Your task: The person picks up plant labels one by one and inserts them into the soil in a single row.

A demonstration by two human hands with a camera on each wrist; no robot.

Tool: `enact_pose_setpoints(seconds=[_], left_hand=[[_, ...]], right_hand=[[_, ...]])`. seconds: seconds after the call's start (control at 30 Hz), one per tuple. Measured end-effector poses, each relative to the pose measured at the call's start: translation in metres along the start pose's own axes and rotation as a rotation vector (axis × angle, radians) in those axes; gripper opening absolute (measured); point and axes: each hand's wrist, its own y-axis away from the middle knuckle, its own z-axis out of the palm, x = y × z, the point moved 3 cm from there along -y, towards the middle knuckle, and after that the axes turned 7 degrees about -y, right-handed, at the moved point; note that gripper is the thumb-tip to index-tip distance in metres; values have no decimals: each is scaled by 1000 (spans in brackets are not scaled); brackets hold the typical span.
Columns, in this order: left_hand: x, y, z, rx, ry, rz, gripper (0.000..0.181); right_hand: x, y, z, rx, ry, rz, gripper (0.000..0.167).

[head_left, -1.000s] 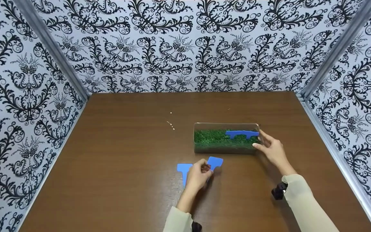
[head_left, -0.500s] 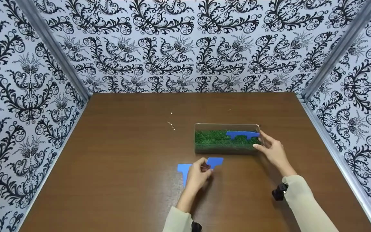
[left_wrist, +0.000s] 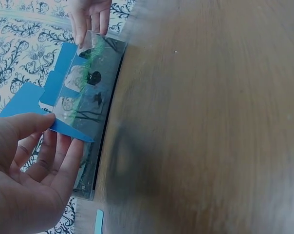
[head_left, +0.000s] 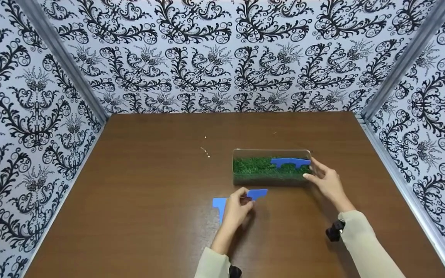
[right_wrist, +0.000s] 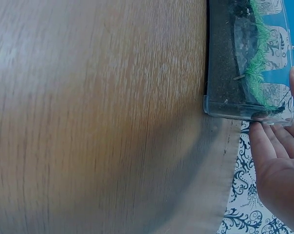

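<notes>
A clear box (head_left: 242, 179) with green grass-like filling stands on the table, with blue T-shaped pieces (head_left: 290, 160) upright inside at its right part. My left hand (head_left: 236, 208) pinches a blue T-shaped piece (head_left: 258, 193) in front of the box; in the left wrist view its pointed stem (left_wrist: 71, 131) sticks out past my fingers. Another blue piece (head_left: 219, 203) lies flat on the table, partly hidden by my left hand. My right hand (head_left: 328, 185) holds the right end of the box, and the right wrist view shows the fingers (right_wrist: 278, 142) against the box's end wall.
The brown table (head_left: 141, 185) is bordered by patterned walls (head_left: 191, 58) at the back and sides. Small pale specks (head_left: 205, 151) lie left of the box.
The blue piece in my left hand has tilted, so its wide head looks narrower from above. My right hand keeps its place at the box.
</notes>
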Motion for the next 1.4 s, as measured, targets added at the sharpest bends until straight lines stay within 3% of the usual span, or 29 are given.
enact_pose_setpoints(seconds=[0.33,0.97,1.4], left_hand=[[5,-4,-3,19,30,20,15],[20,-24,-12,88,94,75,13],[30,-36,-20,107,53,88,11]], right_hand=[[1,-2,0,7,17,7,71],[-5,0,-1,6,40,21,70],[-3,-1,0,5,3,9,70]])
